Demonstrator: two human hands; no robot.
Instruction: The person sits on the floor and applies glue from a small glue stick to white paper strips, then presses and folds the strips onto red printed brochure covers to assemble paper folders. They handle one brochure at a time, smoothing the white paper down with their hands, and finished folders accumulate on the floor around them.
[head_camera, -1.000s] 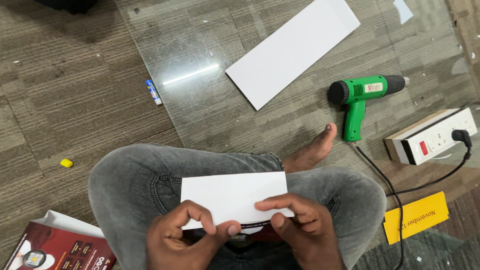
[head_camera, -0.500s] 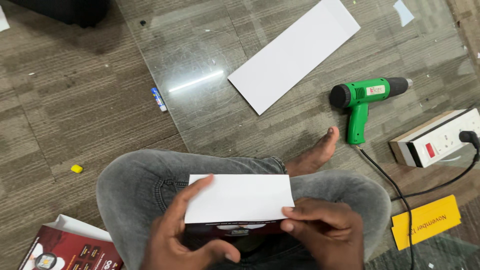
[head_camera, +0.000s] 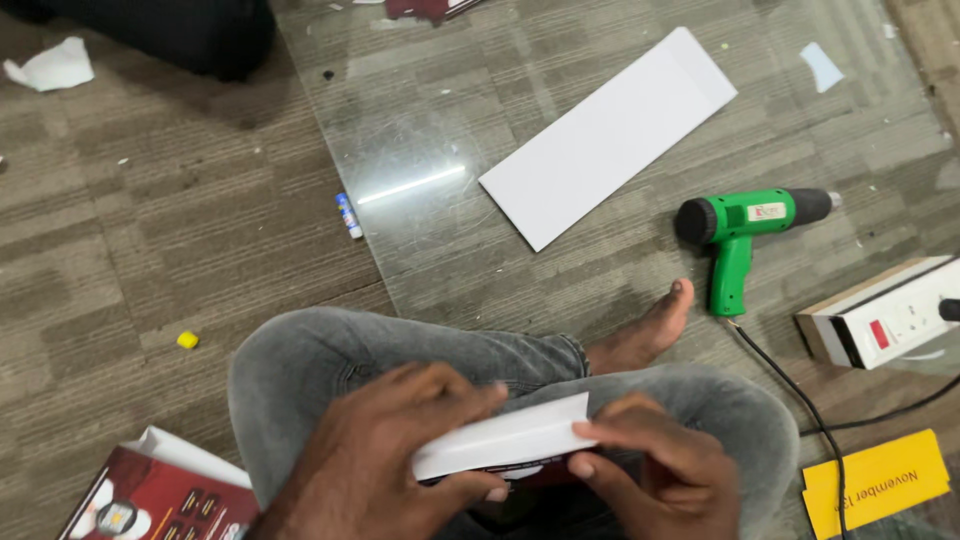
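I sit cross-legged on the floor in grey jeans. A folded white paper sheet (head_camera: 505, 438) lies tilted over my lap, with a dark red object partly hidden beneath it. My left hand (head_camera: 385, 450) grips the paper's left end, fingers curled over and under it. At the paper's right end, my right hand (head_camera: 655, 470) pinches the edge between thumb and fingers.
A glass sheet (head_camera: 420, 150) lies on the carpet ahead with a long white paper strip (head_camera: 608, 135) on it. A green heat gun (head_camera: 745, 228) and its black cord lie right, near a white power strip (head_camera: 885, 312), a yellow card (head_camera: 875, 482). A red box (head_camera: 150, 500) sits at lower left.
The paper has tipped from facing me flat to a narrow, edge-on tilt. My left hand has slid over its left end. The view has shifted slightly.
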